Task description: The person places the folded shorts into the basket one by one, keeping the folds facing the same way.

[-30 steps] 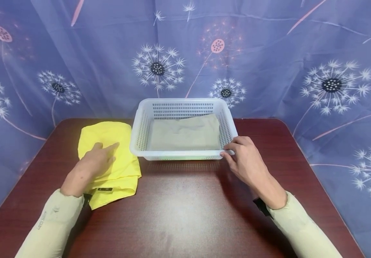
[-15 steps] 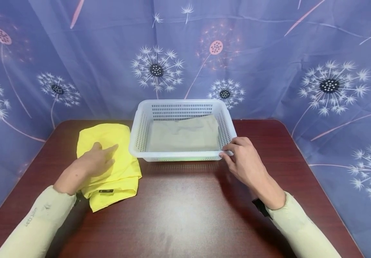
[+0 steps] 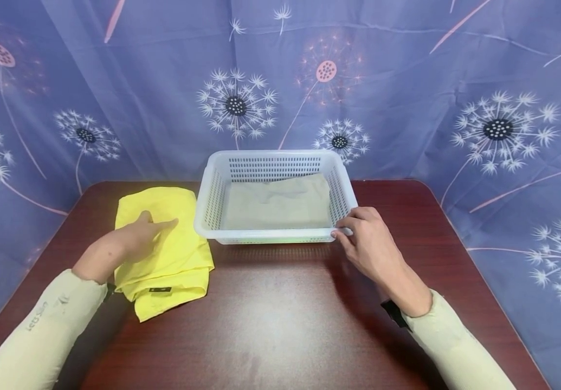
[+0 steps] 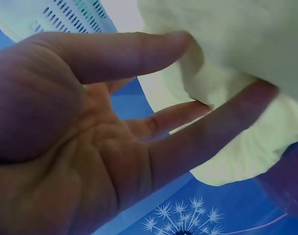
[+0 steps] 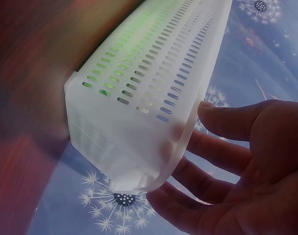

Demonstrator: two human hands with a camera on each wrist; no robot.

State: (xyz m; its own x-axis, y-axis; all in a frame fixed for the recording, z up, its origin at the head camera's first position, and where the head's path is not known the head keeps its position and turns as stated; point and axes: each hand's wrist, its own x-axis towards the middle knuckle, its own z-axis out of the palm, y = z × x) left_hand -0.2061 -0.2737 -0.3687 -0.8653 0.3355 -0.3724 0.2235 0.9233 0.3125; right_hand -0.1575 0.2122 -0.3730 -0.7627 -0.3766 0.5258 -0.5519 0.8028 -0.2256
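A folded piece of yellow clothing point(image 3: 187, 249) with a small dark label lies at the left of the table. My left hand point(image 3: 131, 241) rests on it, index finger stretched out across the fabric. The left wrist view has the thumb and fingers of that hand, nearly straight, reaching the cloth point(image 4: 252, 44), which hides some fingertips. Right of the clothing sits a white plastic basket point(image 3: 275, 234) with slotted walls. Inside it lies a folded beige cloth point(image 3: 280, 206). My right hand point(image 3: 370, 241) grips the basket's near right corner, thumb and fingers at the rim point(image 5: 190, 139).
The dark red wooden table point(image 3: 270, 319) has a glossy surface. Behind and beside it hangs a blue curtain point(image 3: 163, 81) with a dandelion print. Something green point(image 5: 110, 58) shows through the basket's lower slots.
My left hand and forearm have shifted a little to the left over the yellow clothing. The right hand keeps its hold on the basket, and the basket stays put.
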